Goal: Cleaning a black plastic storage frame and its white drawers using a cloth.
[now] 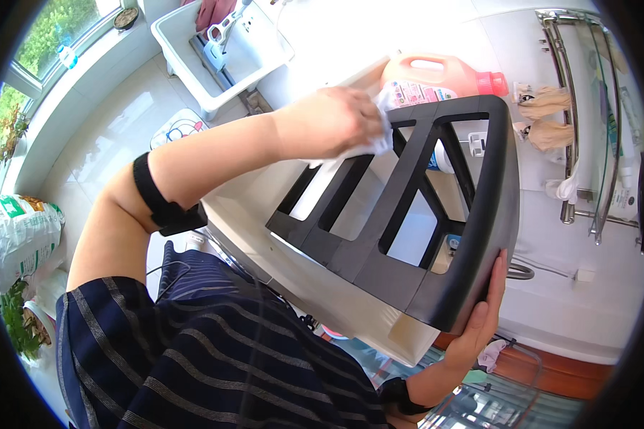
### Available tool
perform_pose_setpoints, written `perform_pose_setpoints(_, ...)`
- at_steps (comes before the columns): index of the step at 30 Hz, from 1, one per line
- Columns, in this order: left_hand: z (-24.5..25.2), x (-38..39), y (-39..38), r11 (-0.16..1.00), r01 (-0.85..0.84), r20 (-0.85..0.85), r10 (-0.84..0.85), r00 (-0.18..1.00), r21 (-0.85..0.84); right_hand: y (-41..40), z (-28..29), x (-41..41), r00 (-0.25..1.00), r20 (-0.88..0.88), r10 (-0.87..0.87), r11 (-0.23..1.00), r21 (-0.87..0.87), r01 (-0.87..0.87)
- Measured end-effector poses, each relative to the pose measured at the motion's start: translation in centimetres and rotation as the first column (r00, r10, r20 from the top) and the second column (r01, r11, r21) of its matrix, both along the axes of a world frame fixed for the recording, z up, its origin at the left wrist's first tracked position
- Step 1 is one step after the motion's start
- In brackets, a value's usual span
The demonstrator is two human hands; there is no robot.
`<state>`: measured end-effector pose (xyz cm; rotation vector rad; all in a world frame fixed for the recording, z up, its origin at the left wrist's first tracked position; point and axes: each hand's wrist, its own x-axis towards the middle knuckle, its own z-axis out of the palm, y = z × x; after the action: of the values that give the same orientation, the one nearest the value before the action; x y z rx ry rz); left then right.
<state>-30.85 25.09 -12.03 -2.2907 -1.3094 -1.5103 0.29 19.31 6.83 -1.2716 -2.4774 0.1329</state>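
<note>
My left hand [346, 122] is closed around a white cloth [385, 124], which it presses on the upper left part of a black plastic rack [365, 268]. The hand and the cloth are slightly blurred. Several long rectangular openings run through the rack, and a thick rounded wall forms its right side. My right hand [480, 322] braces that wall low down, palm and fingers against its outer face. Under the tilted rack lies a cream-coloured basin or counter [247, 206], mostly covered by it.
Behind the rack is a pink detergent bottle [434, 75]. A white utility sink [220, 102] holding a mop stands at upper left. Beige cloths [547, 102] hang from a metal towel rail [568, 212] with glass shelves on the right wall. White plastic bags [21, 236] lie at far left.
</note>
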Motion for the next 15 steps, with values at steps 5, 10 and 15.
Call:
perform_pose_setpoints(5,0.9,-0.4,0.4,0.991,-0.070,0.386,0.108,0.916,-0.112,-0.3,0.0,-0.4,1.000,-0.009,-0.012,1.000,0.016,0.012)
perform_pose_setpoints(10,0.9,3.7,4.3,0.979,0.180,0.614,-0.086,0.785,-0.093,-0.1,-0.1,-0.4,0.999,-0.038,0.001,1.000,0.003,-0.001)
perform_pose_setpoints(15,-0.6,3.5,4.2,0.902,0.147,0.438,0.051,0.898,-0.406,-0.1,0.0,-0.4,1.000,-0.028,-0.009,1.000,0.008,0.010)
